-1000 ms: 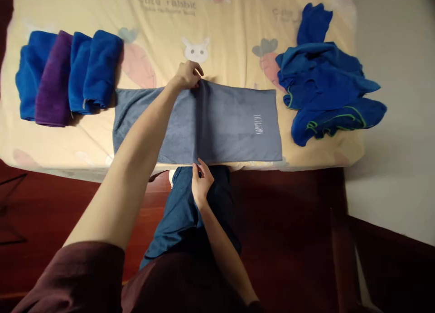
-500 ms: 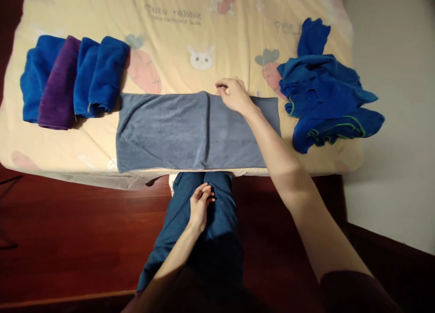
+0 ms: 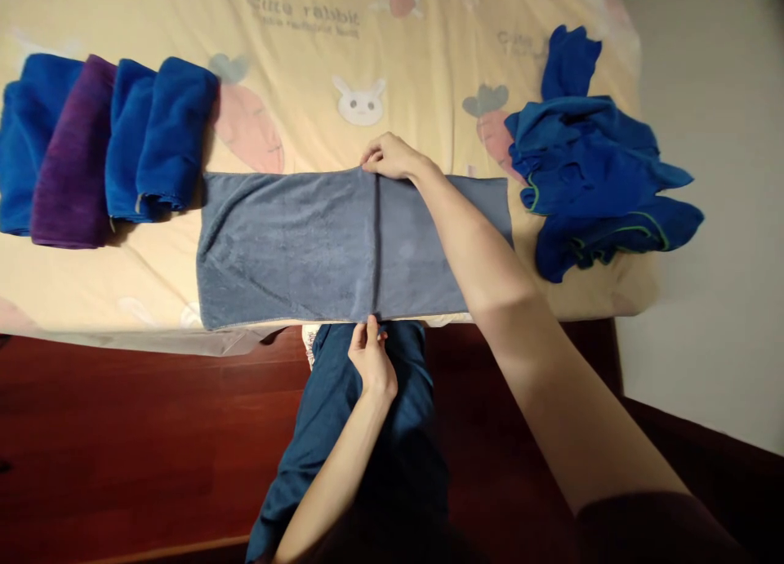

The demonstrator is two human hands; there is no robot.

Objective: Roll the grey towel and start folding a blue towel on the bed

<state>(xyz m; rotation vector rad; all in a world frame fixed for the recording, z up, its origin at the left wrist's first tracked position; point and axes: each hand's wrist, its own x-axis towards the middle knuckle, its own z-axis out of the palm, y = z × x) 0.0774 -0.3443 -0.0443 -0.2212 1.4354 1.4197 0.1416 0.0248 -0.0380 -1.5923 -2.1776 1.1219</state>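
A grey-blue towel [image 3: 282, 246] lies spread lengthwise along the near edge of the bed, with a raised crease running across its middle. At the far end of that crease, my right hand [image 3: 392, 156] pinches the towel's far edge between thumb and fingers. My left hand [image 3: 372, 356] is at the near end of the same crease, its thumb and fingers closed on the near edge, which hangs at the side of the bed. The right forearm hides part of the towel's right half.
Rolled or folded blue towels [image 3: 177, 131] and a purple towel [image 3: 73, 156] sit in a row at the left. A crumpled heap of blue cloths [image 3: 588, 156] lies at the right. The yellow bedsheet [image 3: 429, 50] covers the bed; a pale wall [image 3: 704, 221] stands to the right.
My right hand has moved left and down onto the towel's far edge at the crease. My left hand has risen from over my legs to the near edge. The view has shifted slightly.
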